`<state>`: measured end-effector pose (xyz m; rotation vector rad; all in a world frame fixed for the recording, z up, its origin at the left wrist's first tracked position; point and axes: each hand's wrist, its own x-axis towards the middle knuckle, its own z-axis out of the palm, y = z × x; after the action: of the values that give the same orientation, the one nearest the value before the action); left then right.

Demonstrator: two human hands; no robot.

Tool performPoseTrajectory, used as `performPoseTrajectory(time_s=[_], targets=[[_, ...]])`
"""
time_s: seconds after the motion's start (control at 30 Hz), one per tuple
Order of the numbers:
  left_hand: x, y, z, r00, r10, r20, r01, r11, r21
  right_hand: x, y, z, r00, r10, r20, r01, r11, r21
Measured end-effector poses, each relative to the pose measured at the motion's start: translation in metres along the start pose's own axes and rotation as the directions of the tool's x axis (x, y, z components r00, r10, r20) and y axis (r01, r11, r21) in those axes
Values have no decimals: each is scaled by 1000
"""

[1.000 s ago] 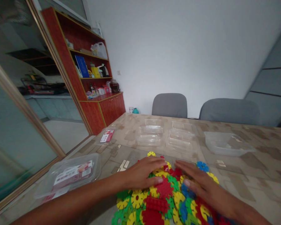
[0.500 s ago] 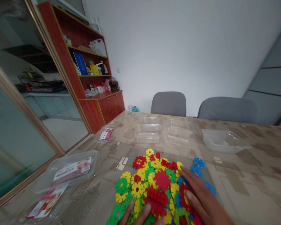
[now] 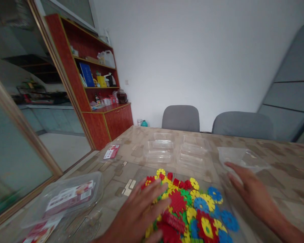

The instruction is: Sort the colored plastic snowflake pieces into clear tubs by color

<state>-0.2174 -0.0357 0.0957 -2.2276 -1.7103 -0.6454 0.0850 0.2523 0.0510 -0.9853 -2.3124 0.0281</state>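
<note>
Lidded container (image 3: 71, 195) near left edge of table (image 3: 281, 202). Left hand (image 3: 139, 212) flat, fingers spread, gripping nothing, pressed on toy pile (image 3: 192, 206) at centre, likely steadying loose pieces. Right hand (image 3: 245, 189) open, empty, beside clear tray (image 3: 243, 157); contact unclear.

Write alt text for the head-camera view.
The left hand rests flat on a pile of red, yellow, green and blue gear-shaped plastic pieces on a patterned table, while the right hand is open beside a clear tub. Two grey chairs stand behind.
</note>
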Motion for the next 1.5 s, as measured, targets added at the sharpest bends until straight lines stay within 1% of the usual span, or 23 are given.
performPoseTrajectory(time_s=[0.03, 0.07, 0.13, 0.2, 0.27, 0.33, 0.4, 0.47, 0.57, 0.63, 0.73, 0.8, 0.87, 0.93, 1.0, 1.07, 1.13, 1.23, 1.5], targets=[[21, -18, -2, 999, -46, -11, 46, 999, -4, 13, 23, -4, 998, -28, -50, 23, 995, -95], [45, -37, -2, 996, -92, 5, 92, 996, -12, 26, 45, -8, 998, -32, -50, 21, 981, -193], [91, -78, 4, 977, -175, 123, 175, 985, 13, 46, 83, -11, 999, 0, -49, -11, 971, -240], [131, -115, 17, 965, -187, 185, 185, 982, 29, 56, 105, -9, 1000, 8, -11, -10, 970, -245], [159, -146, 35, 949, -177, 261, 173, 984, 37, 57, 111, -5, 999, -15, 48, 25, 973, -231], [177, -168, 53, 929, -172, 328, 168, 985, 41, 52, 106, 0, 993, -48, 107, 70, 975, -212], [185, -183, 69, 914, -154, 375, 153, 988, 34, 43, 97, 3, 984, -82, 158, 113, 974, -195], [187, -192, 80, 910, -126, 396, 129, 991, 19, 34, 86, 5, 972, -119, 205, 155, 973, -173], [184, -200, 88, 911, -85, 404, 93, 996, 0, 25, 67, 1, 949, -173, 265, 209, 971, -115], [179, -203, 90, 911, -63, 407, 73, 997, -8, 28, 53, -7, 942, -185, 280, 204, 978, -40], [173, -206, 90, 912, -44, 408, 54, 998, -13, 48, 32, -20, 949, -158, 273, 145, 987, 66], [172, -207, 90, 912, -38, 409, 49, 999, -17, 69, 20, -21, 951, -151, 269, 139, 988, 64], [174, -206, 90, 912, -33, 410, 46, 999, -21, 92, 10, -11, 945, -166, 281, 162, 986, 37], [177, -203, 90, 911, -29, 410, 43, 999, -25, 114, 3, 7, 932, -176, 316, 181, 983, 14], [182, -199, 90, 911, -26, 412, 41, 999, -28, 132, -4, 28, 919, -158, 361, 178, 984, -22], [185, -195, 90, 908, -22, 418, 38, 999, -30, 145, -10, 45, 904, -131, 407, 168, 984, -56], [187, -191, 90, 906, -22, 422, 40, 999, -34, 152, -16, 55, 886, -120, 447, 169, 983, -71], [187, -187, 89, 907, -28, 420, 51, 998, -42, 153, -21, 57, 863, -136, 486, 191, 979, -65], [179, -179, 84, 905, 12, 424, 34, 994, -100, 144, -20, 43, 824, -206, 527, 243, 970, -1]])
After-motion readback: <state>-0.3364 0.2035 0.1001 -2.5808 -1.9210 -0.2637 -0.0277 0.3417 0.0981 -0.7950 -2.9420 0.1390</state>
